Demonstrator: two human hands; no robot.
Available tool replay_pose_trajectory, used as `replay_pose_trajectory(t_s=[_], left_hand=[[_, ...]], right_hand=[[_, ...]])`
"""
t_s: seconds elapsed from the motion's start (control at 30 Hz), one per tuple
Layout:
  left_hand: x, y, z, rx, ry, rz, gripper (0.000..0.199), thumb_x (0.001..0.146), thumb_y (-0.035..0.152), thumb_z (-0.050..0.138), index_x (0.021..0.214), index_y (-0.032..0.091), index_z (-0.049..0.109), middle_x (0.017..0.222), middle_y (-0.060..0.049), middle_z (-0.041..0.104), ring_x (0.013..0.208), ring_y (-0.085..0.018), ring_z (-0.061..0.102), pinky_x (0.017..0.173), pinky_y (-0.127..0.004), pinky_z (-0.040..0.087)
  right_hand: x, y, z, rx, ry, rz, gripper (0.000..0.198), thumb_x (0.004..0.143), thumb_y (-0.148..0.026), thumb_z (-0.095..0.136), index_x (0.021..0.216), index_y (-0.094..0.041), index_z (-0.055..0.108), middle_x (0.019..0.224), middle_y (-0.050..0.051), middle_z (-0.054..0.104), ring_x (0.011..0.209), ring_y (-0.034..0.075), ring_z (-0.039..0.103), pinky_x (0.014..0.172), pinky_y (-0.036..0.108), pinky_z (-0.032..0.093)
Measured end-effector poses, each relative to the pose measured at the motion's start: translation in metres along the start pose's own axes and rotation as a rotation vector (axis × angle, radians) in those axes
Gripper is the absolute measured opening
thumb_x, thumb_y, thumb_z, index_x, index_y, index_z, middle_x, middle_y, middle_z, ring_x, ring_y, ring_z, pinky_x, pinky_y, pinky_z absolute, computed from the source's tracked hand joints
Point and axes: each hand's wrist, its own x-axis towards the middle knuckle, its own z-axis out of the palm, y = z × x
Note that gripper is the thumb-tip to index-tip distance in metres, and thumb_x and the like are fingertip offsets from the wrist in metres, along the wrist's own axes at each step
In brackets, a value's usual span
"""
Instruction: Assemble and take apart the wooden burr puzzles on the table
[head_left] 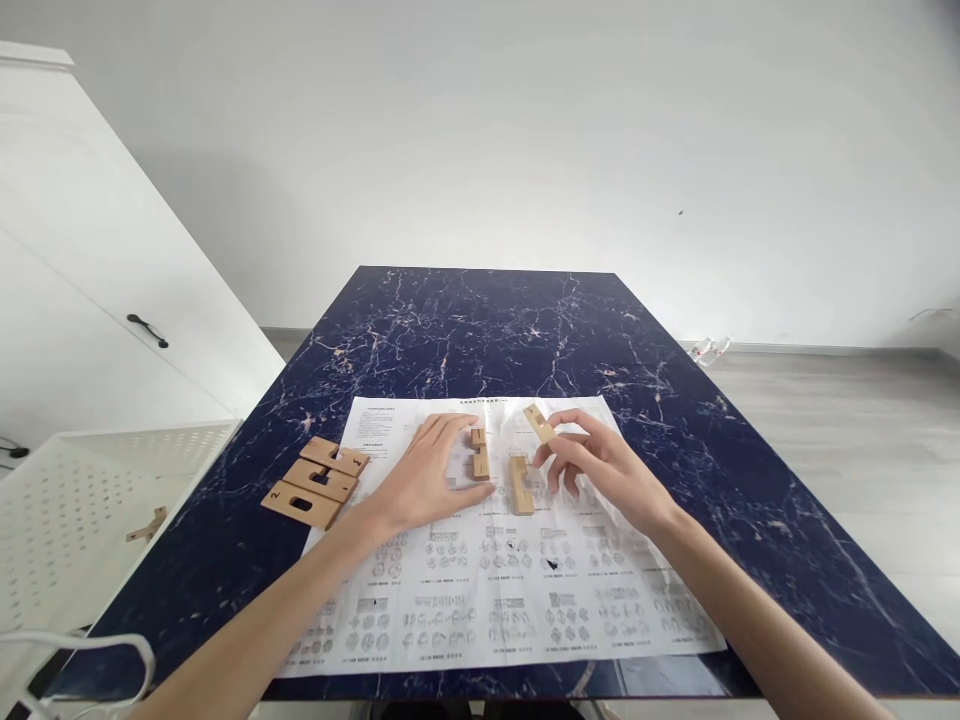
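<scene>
Between the thumb and fingers of my right hand is a small notched wooden puzzle piece, tilted and raised off the paper. My left hand rests on the sheet with fingers and thumb spread apart around another notched wooden block; whether it touches the block I cannot tell. A third block, with a notch in its right side, lies between the two hands. Under them is a creased instruction sheet printed with rows of small diagrams.
Several flat wooden pieces with cut-outs and numbers lie left of my left hand. The dark blue marbled table stretches away to the wall. A white perforated surface with a wooden piece and a white cable are at left.
</scene>
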Motion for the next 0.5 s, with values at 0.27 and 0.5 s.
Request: replay_pose_trajectory(t_s=[0.27, 0.5], left_hand=[[0.000, 0.002, -0.001, -0.075, 0.084, 0.034, 0.061, 0.088, 0.046, 0.083, 0.141, 0.028, 0.057, 0.145, -0.009, 0.061, 0.136, -0.034, 0.056, 0.116, -0.054, 0.047], [0.000, 0.015, -0.006, -0.585, -0.022, -0.166, 0.069, 0.099, 0.033, 0.066, 0.162, 0.032, 0.036, 0.126, -0.008, 0.068, 0.090, -0.020, 0.067, 0.073, -0.032, 0.055]], right_hand=[[0.027, 0.007, 0.012, 0.085, -0.002, -0.016, 0.028, 0.098, -0.050, 0.067, 0.112, -0.027, 0.059, 0.076, -0.004, 0.059, 0.064, 0.014, 0.053, 0.061, 0.030, 0.044], [0.024, 0.016, 0.016, 0.021, 0.050, -0.051, 0.042, 0.100, -0.061, 0.065, 0.123, -0.026, 0.062, 0.070, -0.004, 0.057, 0.061, 0.015, 0.050, 0.060, 0.031, 0.044]])
